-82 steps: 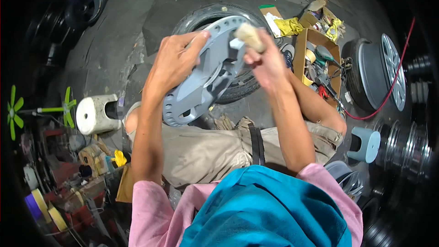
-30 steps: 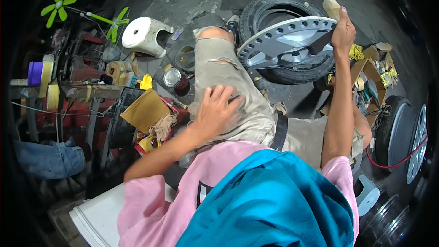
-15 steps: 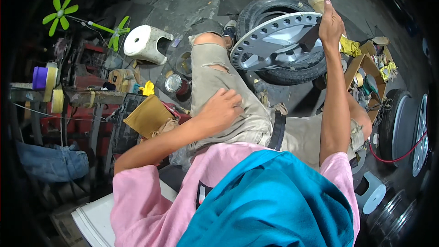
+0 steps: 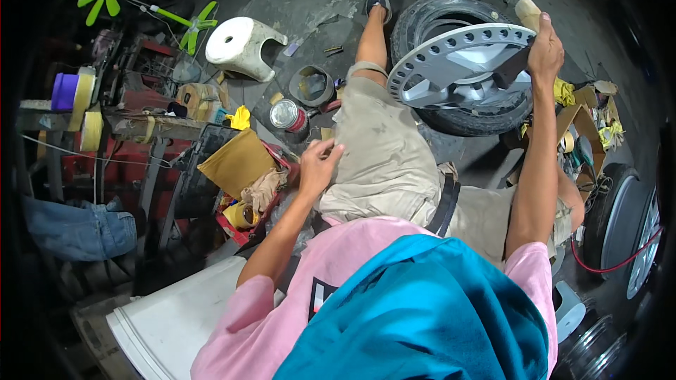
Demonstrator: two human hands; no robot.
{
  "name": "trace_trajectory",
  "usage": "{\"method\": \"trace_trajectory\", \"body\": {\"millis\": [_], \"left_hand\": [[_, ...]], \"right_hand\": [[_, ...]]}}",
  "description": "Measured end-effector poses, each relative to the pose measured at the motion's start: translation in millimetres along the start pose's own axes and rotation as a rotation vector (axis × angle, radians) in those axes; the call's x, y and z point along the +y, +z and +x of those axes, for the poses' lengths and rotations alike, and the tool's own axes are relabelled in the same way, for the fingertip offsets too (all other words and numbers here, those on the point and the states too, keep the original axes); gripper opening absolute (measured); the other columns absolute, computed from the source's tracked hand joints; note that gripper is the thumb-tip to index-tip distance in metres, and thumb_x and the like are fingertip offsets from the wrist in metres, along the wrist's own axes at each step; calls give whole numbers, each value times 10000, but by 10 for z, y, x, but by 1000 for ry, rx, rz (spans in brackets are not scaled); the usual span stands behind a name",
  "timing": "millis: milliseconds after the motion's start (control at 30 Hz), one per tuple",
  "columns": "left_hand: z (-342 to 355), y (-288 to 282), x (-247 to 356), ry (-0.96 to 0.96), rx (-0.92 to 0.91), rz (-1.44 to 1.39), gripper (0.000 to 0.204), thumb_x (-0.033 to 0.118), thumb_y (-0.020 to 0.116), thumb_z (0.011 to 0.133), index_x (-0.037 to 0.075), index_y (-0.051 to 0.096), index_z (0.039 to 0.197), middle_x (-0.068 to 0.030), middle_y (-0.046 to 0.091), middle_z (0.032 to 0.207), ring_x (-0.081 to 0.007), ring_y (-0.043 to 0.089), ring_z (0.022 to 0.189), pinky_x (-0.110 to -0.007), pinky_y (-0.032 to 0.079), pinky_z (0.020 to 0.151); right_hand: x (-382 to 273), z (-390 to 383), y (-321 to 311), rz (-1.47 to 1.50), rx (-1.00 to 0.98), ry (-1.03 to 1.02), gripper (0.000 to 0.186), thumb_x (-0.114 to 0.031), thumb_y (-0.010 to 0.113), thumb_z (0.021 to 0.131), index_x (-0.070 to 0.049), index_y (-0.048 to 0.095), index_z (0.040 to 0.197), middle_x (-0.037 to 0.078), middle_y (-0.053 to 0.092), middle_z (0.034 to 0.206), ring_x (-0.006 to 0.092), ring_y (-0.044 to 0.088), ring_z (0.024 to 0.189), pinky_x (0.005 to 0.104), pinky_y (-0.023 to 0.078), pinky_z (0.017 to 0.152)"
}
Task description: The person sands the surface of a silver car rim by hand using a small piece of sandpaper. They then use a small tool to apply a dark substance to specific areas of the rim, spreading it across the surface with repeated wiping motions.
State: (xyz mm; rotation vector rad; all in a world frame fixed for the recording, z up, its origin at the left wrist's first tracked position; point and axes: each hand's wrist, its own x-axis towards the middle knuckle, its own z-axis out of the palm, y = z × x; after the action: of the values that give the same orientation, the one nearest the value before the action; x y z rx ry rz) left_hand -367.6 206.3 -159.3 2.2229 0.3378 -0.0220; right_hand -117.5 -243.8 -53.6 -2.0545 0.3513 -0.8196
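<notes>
My right hand (image 4: 546, 53) is closed at the right edge of a silver alloy wheel disc (image 4: 436, 77), which has a row of round holes along its edge. The disc is tilted over a black tire (image 4: 493, 121) lying on the floor. Just beyond my thumb sticks up a tan rounded piece (image 4: 527, 14); whether my hand also grips it is unclear. My left hand (image 4: 320, 165) hovers beside my left thigh, fingers loosely bent and apart, with nothing seen in it. Close to its fingertips is a small brown piece (image 4: 327, 134).
Left of my leg stand a round can (image 4: 287, 117) and a grey bowl (image 4: 312, 86). A white stool (image 4: 236, 48) is farther off. A red bin (image 4: 236, 229) holds gloves and tape. At right are cardboard boxes (image 4: 579, 127), another tire (image 4: 612, 197) and a red hose (image 4: 598, 269).
My left leg has stretched forward, bringing the shoe farther out. My left hand has come off the thigh to its left side. My right hand still holds the wheel disc, now farther right in view.
</notes>
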Motion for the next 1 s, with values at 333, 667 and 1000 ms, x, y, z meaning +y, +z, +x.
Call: {"method": "trace_trajectory", "body": {"millis": [333, 667, 1000], "left_hand": [[-644, -636, -715, -398, -707, -213, 243, 162, 626, 1006, -45, 704, 906, -98, 667, 703, -146, 586, 643, -354, 484, 617], [-370, -47, -173, 419, -232, -103, 168, -10, 626, 814, -60, 608, 973, -209, 568, 950, -355, 569, 892, -396, 459, 810], [176, 540, -360, 837, -364, 45, 710, 205, 732, 874, -54, 498, 1493, -297, 449, 1572, -478, 419, 1454, -502, 351, 1225]], "right_hand": [[143, 108, -36, -28, 11, 57, 623, -551, 441, 1079, -55, 769, 1263, 203, 780, 1169, 335, 712, 1145, 405, 490, 1027], [193, 31, -83, -40, -4, 39, 666, -572, 415, 1076, -29, 762, 1243, 283, 750, 1163, 435, 687, 1154, 455, 474, 1032], [274, 58, -162, -53, 84, 74, 634, -540, 426, 1080, -18, 775, 1168, 303, 743, 1129, 469, 695, 1112, 498, 500, 977]]}}
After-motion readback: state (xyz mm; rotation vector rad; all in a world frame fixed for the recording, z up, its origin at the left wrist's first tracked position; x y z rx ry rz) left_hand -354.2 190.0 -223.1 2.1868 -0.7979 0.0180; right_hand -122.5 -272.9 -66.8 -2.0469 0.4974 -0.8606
